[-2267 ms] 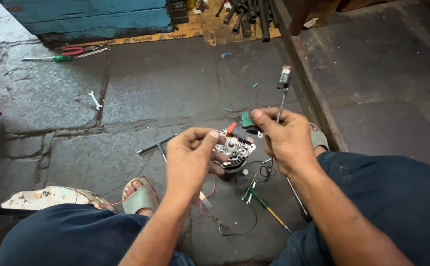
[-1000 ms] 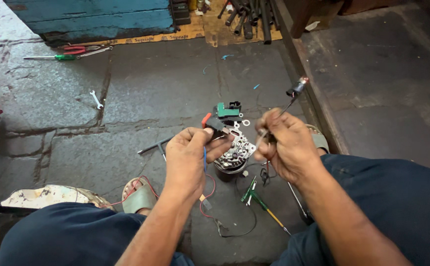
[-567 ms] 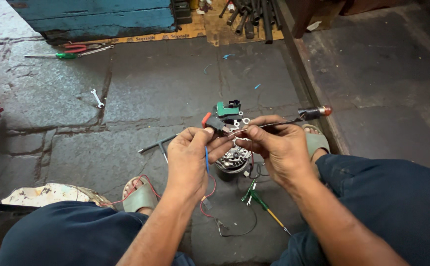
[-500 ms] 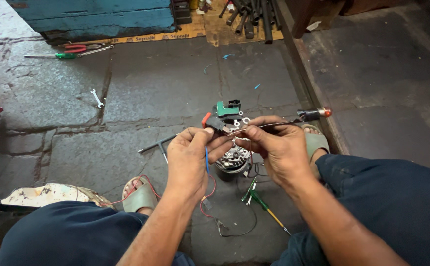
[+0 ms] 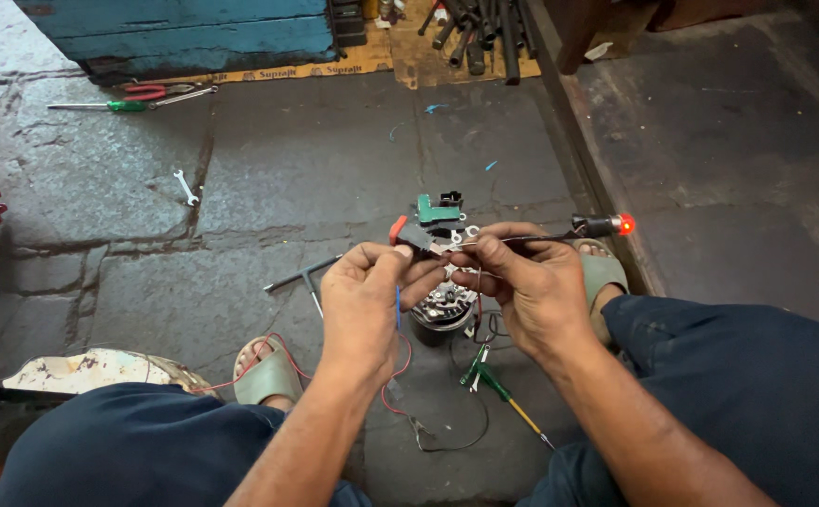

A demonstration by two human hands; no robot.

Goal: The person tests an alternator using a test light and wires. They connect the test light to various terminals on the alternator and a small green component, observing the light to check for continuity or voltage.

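My left hand (image 5: pixel 369 299) pinches a small black part with a red end (image 5: pixel 406 233), and red and blue wires (image 5: pixel 397 349) hang from it. My right hand (image 5: pixel 525 284) holds a thin test probe (image 5: pixel 559 231) level, its tip touching that part. The probe's far end glows red (image 5: pixel 625 223). Under both hands a round metal motor part (image 5: pixel 443 305) rests on the stone floor. A green and black part (image 5: pixel 439 210) lies just beyond it.
A T-shaped wrench (image 5: pixel 304 276) lies left of my hands, a green-handled screwdriver (image 5: pixel 497 390) below them. A small spanner (image 5: pixel 185 186), red pliers (image 5: pixel 146 90) and a green screwdriver (image 5: pixel 109 106) lie farther left. A blue box (image 5: pixel 184 33) and metal rods (image 5: pixel 484 33) stand at the top.
My right hand swung the probe from upright to level and brought its tip to the part in my left hand. The probe's end has lit up red.
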